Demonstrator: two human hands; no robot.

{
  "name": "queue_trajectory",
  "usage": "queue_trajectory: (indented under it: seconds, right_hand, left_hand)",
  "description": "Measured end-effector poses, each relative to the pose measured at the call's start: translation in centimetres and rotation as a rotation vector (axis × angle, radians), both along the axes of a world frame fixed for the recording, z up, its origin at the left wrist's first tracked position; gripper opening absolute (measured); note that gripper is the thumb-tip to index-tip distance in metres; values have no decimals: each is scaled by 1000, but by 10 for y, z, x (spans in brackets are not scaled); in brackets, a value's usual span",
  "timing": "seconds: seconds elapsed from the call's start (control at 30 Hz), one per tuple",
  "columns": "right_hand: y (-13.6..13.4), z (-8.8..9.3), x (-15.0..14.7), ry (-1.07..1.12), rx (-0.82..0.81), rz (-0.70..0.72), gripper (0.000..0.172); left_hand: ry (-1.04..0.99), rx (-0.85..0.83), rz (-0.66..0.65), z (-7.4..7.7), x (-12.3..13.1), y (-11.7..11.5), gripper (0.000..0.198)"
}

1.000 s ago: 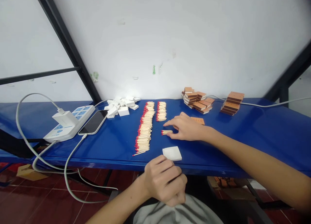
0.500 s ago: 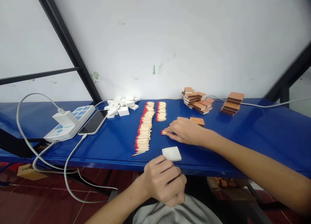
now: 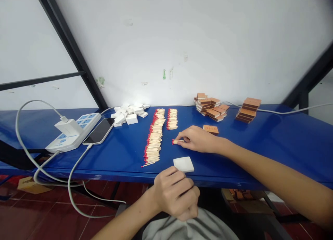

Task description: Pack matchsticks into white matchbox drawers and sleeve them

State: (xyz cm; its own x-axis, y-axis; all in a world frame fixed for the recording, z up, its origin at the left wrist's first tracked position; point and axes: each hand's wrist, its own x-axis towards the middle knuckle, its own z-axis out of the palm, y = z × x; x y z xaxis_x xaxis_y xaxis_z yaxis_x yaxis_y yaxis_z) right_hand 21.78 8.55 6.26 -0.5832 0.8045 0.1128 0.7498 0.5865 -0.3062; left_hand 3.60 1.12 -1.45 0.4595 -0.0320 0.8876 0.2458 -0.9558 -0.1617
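My right hand (image 3: 196, 139) pinches a small bunch of red-tipped matches (image 3: 177, 141) between thumb and fingers, low over the blue table (image 3: 125, 146). Just behind that hand lies an orange matchbox (image 3: 211, 129). To the left, a long row of matches (image 3: 154, 139) runs front to back, with a shorter row (image 3: 172, 119) beside it. Near the front edge lies a white tray (image 3: 183, 164). Below it my left hand (image 3: 177, 194) is curled closed in front of the edge; whatever its fingers may hold is hidden.
White trays (image 3: 130, 113) are heaped at the back left, near a phone (image 3: 99, 131) and a power strip (image 3: 75, 134) with loose cables. Matchboxes are piled (image 3: 212, 108) at the back right, with a leaning stack (image 3: 248, 110) further right.
The fingers of my right hand have shifted slightly, and more of the small match bunch shows between them. My left hand has stayed where it was.
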Motion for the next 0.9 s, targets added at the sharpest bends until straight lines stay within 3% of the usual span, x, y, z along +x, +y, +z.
queue_trajectory:
  seconds: [0.9]
  right_hand:
    - [1, -4, 0, 7, 103, -51, 19]
  left_hand:
    - [20, 9, 1, 1, 0, 0, 16]
